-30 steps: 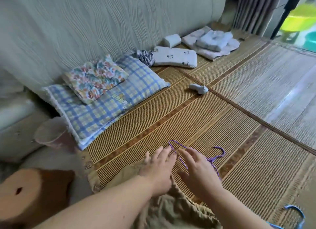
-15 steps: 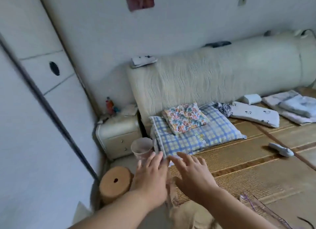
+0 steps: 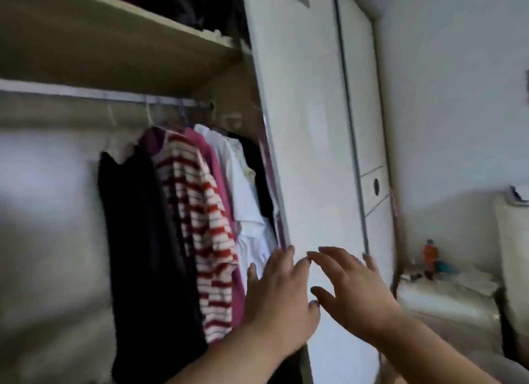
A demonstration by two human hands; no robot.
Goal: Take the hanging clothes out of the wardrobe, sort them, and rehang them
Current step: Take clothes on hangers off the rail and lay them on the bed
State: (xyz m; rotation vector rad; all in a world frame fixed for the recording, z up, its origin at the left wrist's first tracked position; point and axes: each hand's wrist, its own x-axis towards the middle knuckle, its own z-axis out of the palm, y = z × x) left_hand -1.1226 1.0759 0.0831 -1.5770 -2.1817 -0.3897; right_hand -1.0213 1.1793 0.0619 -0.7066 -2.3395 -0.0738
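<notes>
The open wardrobe shows a metal rail (image 3: 86, 95) with several garments hanging from it: a black one (image 3: 143, 240), a red-and-white striped top (image 3: 206, 226), a pink piece (image 3: 213, 166), white shirts (image 3: 246, 200) and a dark item (image 3: 259, 177) at the far right. My left hand (image 3: 277, 295) is raised with fingers spread in front of the white shirts and the door edge, holding nothing. My right hand (image 3: 352, 292) hovers beside it over the white sliding door (image 3: 309, 154), fingers loosely spread and empty. The view is motion-blurred.
A wooden shelf (image 3: 114, 51) with dark folded items runs above the rail. A second door panel (image 3: 369, 143) with a round pull lies to the right. A white bedside cabinet (image 3: 452, 286) with a small orange bottle (image 3: 429, 253) stands by the wall.
My view swung up and left from the bed mat and purple hanger to the wardrobe. Both hands left the hanger and lifted, empty, toward the hanging clothes.
</notes>
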